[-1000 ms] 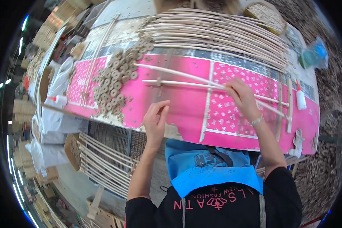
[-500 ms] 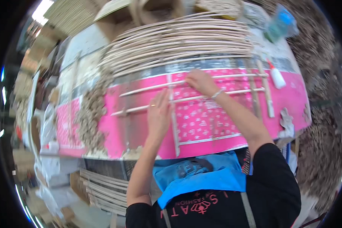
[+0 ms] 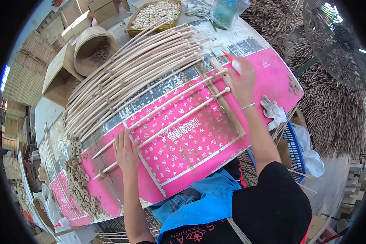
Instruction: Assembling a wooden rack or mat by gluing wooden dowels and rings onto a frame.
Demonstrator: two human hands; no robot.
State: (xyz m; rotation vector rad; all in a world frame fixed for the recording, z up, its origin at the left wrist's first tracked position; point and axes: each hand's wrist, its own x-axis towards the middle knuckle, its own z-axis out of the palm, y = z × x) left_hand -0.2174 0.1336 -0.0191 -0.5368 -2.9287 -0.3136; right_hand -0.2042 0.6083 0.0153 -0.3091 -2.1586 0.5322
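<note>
My left hand [image 3: 126,152] lies with fingers stretched out over the left part of two thin wooden rods, an upper rod [image 3: 171,101] and a lower rod [image 3: 183,116]. Both rods slant across a pink patterned sheet [image 3: 191,150] and have small rounded knobs at their right ends. A wooden ring [image 3: 102,173] sits near the lower rod's left end. Past those knobs, my right hand [image 3: 244,81], slightly blurred, is closed around a white squeeze bottle [image 3: 236,66] with a red nozzle. Beneath the rods' right part runs a flat wooden strip [image 3: 227,110].
Behind the pair lie many similar rods [image 3: 138,67]. Wooden rings [image 3: 79,179] are heaped at the left. A basket [image 3: 179,16] of small wooden balls and a wooden tub [image 3: 79,61] stand at the back. Right are a crumpled white glove-like item [image 3: 273,112], a blue basket [image 3: 295,148] and a fan [image 3: 341,44].
My right hand has left the upper rod, moved right and taken hold of the squeeze bottle. My left hand stays on the rods, nearer their left ends. The view has turned.
</note>
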